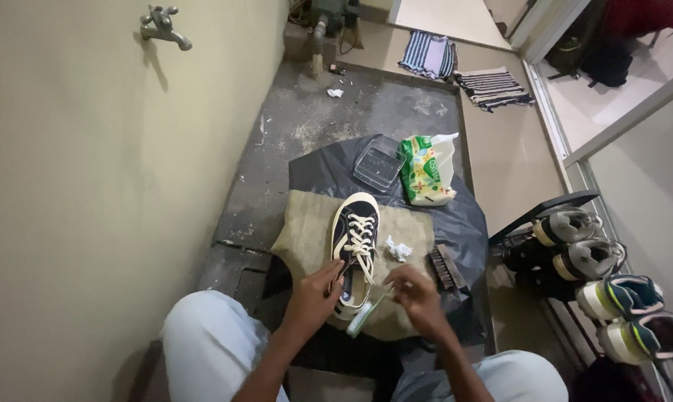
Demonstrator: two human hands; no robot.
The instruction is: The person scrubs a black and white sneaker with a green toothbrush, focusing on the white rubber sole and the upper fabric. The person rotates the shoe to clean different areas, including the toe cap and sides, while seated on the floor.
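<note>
A dark navy sneaker (353,242) with white laces and a cream sole lies on a tan cloth (305,231) spread over a black plastic sheet (329,167). My left hand (314,294) rests on the heel end of the sneaker, fingers on its opening. My right hand (418,298) is closed around a thin white and green tube-like thing (364,316) that points down and left, close to the shoe's heel. A crumpled white tissue (399,249) sits just right of the shoe.
A shoe brush (445,268) lies on the sheet at right. Behind are a clear plastic lid (379,165) and a green tissue pack (424,171). A shoe rack with sneakers (589,275) stands at right. A wall with a tap (163,26) is at left.
</note>
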